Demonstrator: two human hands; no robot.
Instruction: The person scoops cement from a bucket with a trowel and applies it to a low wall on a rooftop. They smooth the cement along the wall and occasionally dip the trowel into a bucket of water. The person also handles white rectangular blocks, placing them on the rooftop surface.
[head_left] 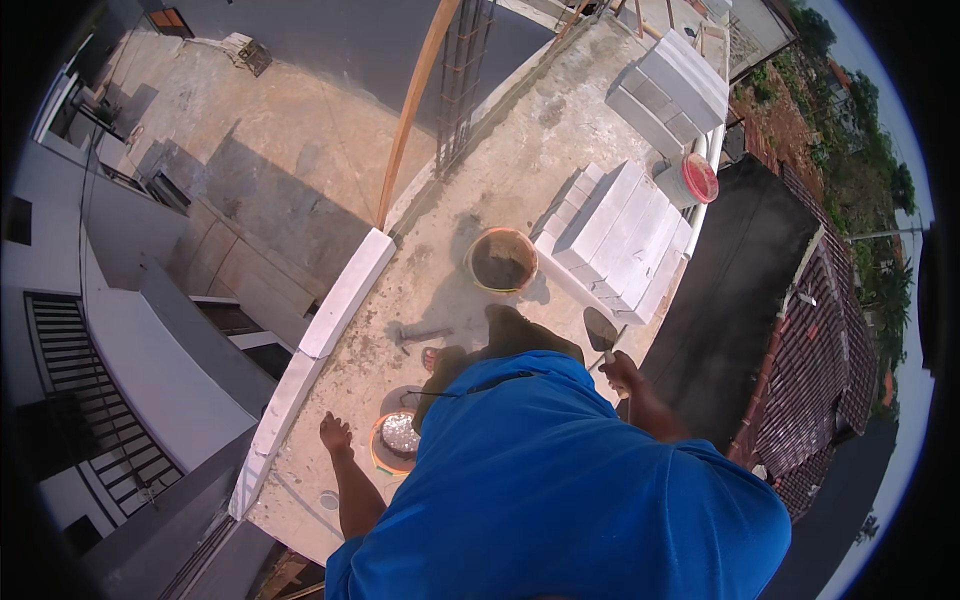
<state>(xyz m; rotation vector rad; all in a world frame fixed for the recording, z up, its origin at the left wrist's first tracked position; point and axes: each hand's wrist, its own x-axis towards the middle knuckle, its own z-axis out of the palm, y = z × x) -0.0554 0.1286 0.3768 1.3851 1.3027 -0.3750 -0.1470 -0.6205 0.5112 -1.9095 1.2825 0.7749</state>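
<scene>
My right hand (624,373) is closed round the handle of a trowel (601,329), its dark blade pointing away from me beside the stacked blocks. My left hand (336,432) hangs empty with its fingers loosely apart, next to an orange-rimmed bucket (377,452) of glinting water. Farther ahead stands another bucket (474,243) with grey stuff at its bottom. A hammer (424,335) lies on the concrete floor near my foot. To the left, a low row of white blocks (330,310) runs along the floor's edge.
White blocks are stacked ahead right (625,235), with a second stack (668,90) beyond. A red-and-white pail (687,181) stands between them by the right edge. A slanting wooden post (412,110) and upright rebar (462,90) rise at the left edge. Both sides drop to lower levels.
</scene>
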